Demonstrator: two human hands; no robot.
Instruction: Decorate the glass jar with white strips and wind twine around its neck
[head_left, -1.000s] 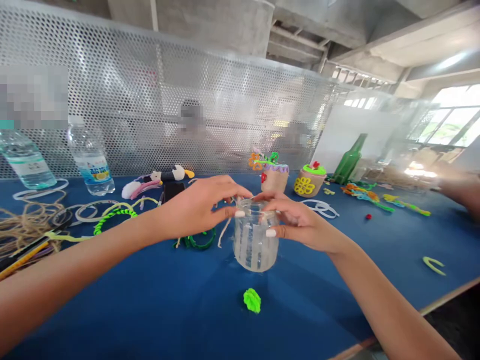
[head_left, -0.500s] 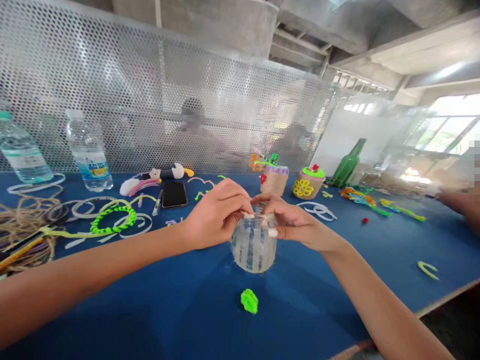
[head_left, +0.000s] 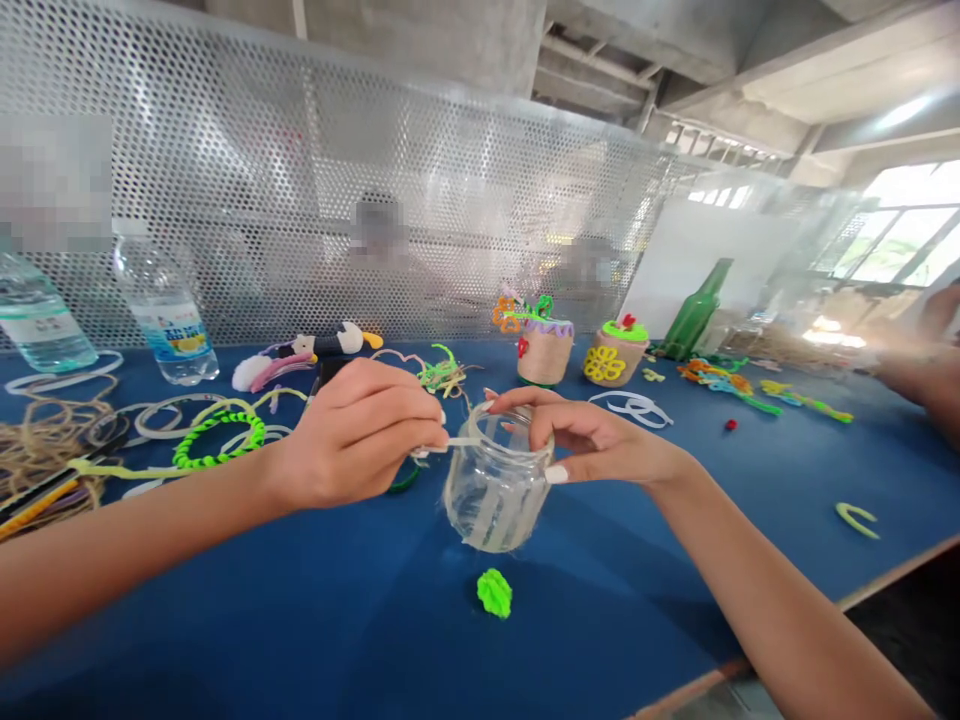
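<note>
A clear glass jar with pale vertical stripes stands tilted on the blue table. My right hand grips its rim from the right, fingers over the mouth. My left hand sits just left of the jar and pinches a thin white strand that runs to the rim. A bright green fuzzy leaf shape lies in front of the jar, touching neither hand. Behind my left hand, a tangle of green and yellow pipe cleaners lies on the table.
To the left lie jute twine, a green twisted pipe-cleaner ring and several water bottles. Decorated jars and a green glass bottle stand behind. A co-worker's hand is at the right, with a perforated metal screen at the back.
My left hand has moved left, away from the jar rim, with the white strand stretched between them. The jar leans more, and the view has shifted slightly.
</note>
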